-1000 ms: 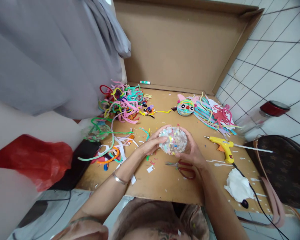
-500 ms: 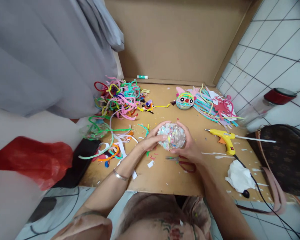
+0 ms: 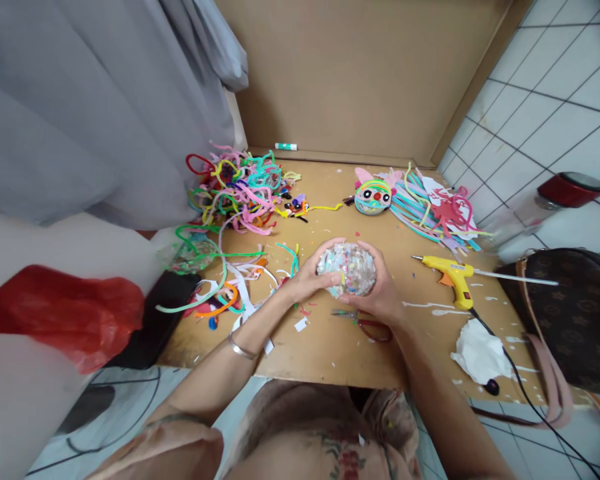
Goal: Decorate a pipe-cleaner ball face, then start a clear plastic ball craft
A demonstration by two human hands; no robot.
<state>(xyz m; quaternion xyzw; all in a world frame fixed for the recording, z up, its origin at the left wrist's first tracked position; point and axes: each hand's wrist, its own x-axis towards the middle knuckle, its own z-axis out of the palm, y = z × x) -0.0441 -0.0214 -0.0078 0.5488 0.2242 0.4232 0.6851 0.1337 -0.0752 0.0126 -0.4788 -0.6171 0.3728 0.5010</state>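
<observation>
Yellow glue gun (image 3: 453, 275) lies right of held ball (image 3: 347, 268).

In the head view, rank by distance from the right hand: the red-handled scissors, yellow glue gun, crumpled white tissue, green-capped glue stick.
From the right hand:
1. Red-handled scissors, just below the hand.
2. Yellow glue gun, to its right.
3. Crumpled white tissue, lower right.
4. Green-capped glue stick, far back by the cardboard wall.

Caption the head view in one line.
Both hands, left hand and right hand, cup a confetti-speckled ball.
</observation>
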